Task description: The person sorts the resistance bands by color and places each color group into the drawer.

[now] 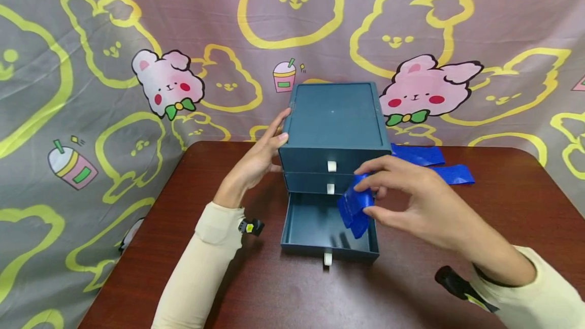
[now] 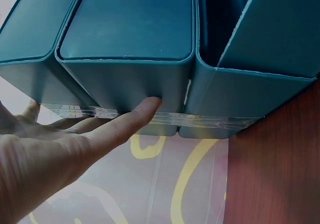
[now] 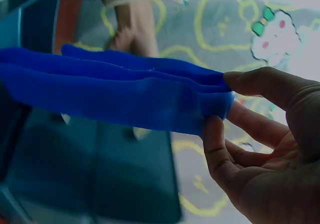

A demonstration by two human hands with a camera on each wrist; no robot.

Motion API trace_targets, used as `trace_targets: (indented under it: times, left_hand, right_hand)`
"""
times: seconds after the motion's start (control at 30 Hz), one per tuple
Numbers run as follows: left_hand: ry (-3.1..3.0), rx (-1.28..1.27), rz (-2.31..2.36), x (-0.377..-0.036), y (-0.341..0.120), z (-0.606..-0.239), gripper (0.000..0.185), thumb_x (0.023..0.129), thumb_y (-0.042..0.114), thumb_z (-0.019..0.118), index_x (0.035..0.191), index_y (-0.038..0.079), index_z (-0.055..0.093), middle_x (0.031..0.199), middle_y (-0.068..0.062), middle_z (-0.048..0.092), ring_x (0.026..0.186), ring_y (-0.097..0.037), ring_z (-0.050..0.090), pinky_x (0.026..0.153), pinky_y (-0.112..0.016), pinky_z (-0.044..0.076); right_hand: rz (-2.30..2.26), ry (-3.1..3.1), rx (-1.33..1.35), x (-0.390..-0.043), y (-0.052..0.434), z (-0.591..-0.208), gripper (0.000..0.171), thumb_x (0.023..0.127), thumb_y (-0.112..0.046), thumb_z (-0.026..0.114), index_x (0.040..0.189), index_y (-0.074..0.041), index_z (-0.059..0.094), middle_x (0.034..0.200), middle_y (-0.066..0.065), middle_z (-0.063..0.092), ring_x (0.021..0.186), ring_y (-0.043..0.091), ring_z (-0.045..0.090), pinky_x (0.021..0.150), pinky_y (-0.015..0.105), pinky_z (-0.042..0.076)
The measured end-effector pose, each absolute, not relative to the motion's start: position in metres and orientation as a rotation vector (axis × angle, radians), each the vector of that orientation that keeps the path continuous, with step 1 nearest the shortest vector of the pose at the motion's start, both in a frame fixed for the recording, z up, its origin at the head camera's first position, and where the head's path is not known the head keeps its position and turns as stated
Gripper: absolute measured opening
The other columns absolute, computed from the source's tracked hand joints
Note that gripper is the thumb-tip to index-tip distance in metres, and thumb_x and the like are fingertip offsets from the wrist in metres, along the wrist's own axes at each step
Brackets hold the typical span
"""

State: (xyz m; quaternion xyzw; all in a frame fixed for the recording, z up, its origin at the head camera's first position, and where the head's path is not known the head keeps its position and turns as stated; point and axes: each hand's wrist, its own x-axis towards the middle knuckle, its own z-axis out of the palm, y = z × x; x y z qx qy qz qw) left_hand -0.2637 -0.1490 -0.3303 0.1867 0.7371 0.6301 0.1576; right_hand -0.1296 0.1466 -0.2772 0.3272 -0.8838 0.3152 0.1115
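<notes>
A dark teal three-drawer box point(image 1: 338, 116) stands on the table, its bottom drawer point(image 1: 311, 220) pulled out toward me and the upper two closed. My left hand point(image 1: 256, 161) rests against the box's left side, fingers spread; in the left wrist view its thumb touches the side wall near a strip of clear tape. With fingertips and thumb, my right hand point(image 1: 411, 197) pinches a folded blue strip point(image 1: 356, 204) of soft, thin sheet. The strip hangs over the right part of the open drawer. In the right wrist view its folded layers point(image 3: 125, 91) extend away from the fingertips.
Two more flat blue strips point(image 1: 454, 174) lie on the brown table point(image 1: 247, 278) behind the right hand, beside the box. White pull tabs point(image 1: 327, 259) mark the drawer fronts. A patterned cloth point(image 1: 219, 24) hangs behind and to the left of the table.
</notes>
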Motion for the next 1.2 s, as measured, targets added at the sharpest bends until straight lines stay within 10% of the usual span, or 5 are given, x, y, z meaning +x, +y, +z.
trace_targets:
  times: [1.2]
  left_hand:
    - [2.07,0.56,1.851,-0.27,-0.152,-0.339,0.054,0.1,0.044,0.042,0.146,0.06,0.02,0.163,-0.001,0.006,0.136,-0.046,0.038,0.095,-0.071,0.041]
  right_hand:
    - [1.286,-2.575,0.975,-0.159,0.053,-0.348,0.02,0.084,-0.011,0.077,0.103,-0.009,0.073,0.122,0.006,0.061,0.092,0.016,0.067,0.082,0.03,0.058]
